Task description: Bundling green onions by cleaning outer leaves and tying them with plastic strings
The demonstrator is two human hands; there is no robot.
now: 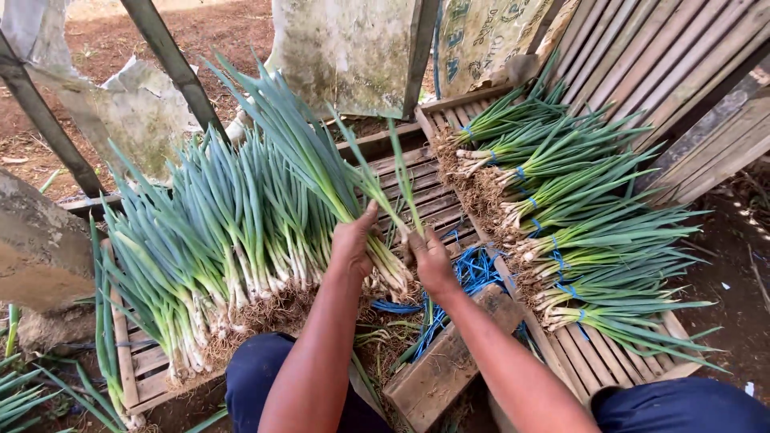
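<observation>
Two hands are working at the middle of a slatted wooden bench (417,172); the left hand (354,239) is clamping around the lower stems of a handful of spring onions (337,172), whose green leaves are fanning up and away from the person while the white ends and roots are hanging just below the grip (393,277); the right hand (429,258) is sitting just beside it, curled closed around a few thin stalks (405,188) of the same handful, so the two hands are nearly touching, each closed on the onions.

To the left, a large loose heap of spring onions (216,232) is leaning across the bench, roots toward the person, leaves pointing away; to the right, a row of tied bunches (577,216) is lying side by side on the slats, each one wrapped with a blue band (521,172), roots facing the centre and leaves reaching toward the right edge.

Between the hands and the tied bunches, a tangle of blue plastic strapping (473,273) is lying on the slats, spilling down past a rough wooden block (449,357) just under the right forearm; the person's dark blue trousers (257,373) are showing at the lower edge; bare reddish soil (216,28) is lying beyond the bench.
</observation>
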